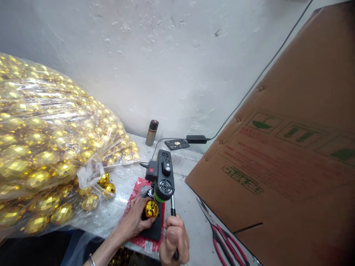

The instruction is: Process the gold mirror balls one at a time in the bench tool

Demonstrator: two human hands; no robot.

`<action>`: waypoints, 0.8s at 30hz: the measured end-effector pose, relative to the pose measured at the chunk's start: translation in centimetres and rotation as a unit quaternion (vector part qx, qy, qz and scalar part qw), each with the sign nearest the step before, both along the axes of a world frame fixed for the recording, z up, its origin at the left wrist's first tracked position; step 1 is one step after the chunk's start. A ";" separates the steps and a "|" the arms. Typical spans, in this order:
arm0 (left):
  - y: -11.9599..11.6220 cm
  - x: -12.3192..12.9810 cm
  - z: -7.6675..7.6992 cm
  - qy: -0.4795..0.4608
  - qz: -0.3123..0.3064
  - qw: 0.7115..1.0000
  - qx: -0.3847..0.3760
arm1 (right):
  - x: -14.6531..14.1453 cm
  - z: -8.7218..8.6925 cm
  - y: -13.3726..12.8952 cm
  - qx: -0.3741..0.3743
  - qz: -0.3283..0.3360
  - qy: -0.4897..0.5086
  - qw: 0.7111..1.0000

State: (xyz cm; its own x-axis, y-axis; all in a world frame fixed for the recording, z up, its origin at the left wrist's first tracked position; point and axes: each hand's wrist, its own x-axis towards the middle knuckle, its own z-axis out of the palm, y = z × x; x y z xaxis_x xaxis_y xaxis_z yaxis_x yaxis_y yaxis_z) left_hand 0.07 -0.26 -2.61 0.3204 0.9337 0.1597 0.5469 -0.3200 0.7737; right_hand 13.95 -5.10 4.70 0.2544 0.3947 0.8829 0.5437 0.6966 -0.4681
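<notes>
A gold mirrored ball point(151, 209) sits under the head of a small black bench drill press point(165, 173). My left hand point(135, 218) is closed around the ball's left side, thumb and fingers against it. My right hand point(175, 240) wraps round the black-gripped lever point(173, 208) on the machine's right side. The black base point(154, 232) rests on a red plastic sheet point(138, 242). Whether a bit touches the ball is hidden by the machine head.
A large clear bag point(55, 111) of gold balls fills the left, with several loose balls point(109, 189) by its mouth. Red-handled scissors point(224, 240) lie beside a big cardboard box point(277, 147). At the wall are a bottle point(152, 133), a black panel point(176, 144) and a power adapter point(196, 139).
</notes>
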 end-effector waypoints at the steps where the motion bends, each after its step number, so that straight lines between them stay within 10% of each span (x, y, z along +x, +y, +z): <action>1: 0.0 0.1 0.1 0.002 0.004 1.000 -0.001 | 0.0 0.1 0.0 0.002 -0.003 0.001 1.000; 17: 0.0 0.3 1.0 -0.001 -0.006 0.999 -0.034 | -0.8 -2.5 0.8 0.043 -0.029 0.025 0.998; 24: 0.2 0.4 0.1 -0.010 0.013 1.000 -0.009 | 0.8 2.6 0.3 0.024 0.046 -0.035 0.998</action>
State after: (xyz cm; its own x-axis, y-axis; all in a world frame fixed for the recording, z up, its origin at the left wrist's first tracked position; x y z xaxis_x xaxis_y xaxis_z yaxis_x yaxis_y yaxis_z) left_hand 0.48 -0.06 -2.50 0.2936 0.9444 0.1484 0.5382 -0.2916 0.7908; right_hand 14.74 -4.80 7.30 0.1566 0.3698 0.9158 0.5068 0.7658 -0.3959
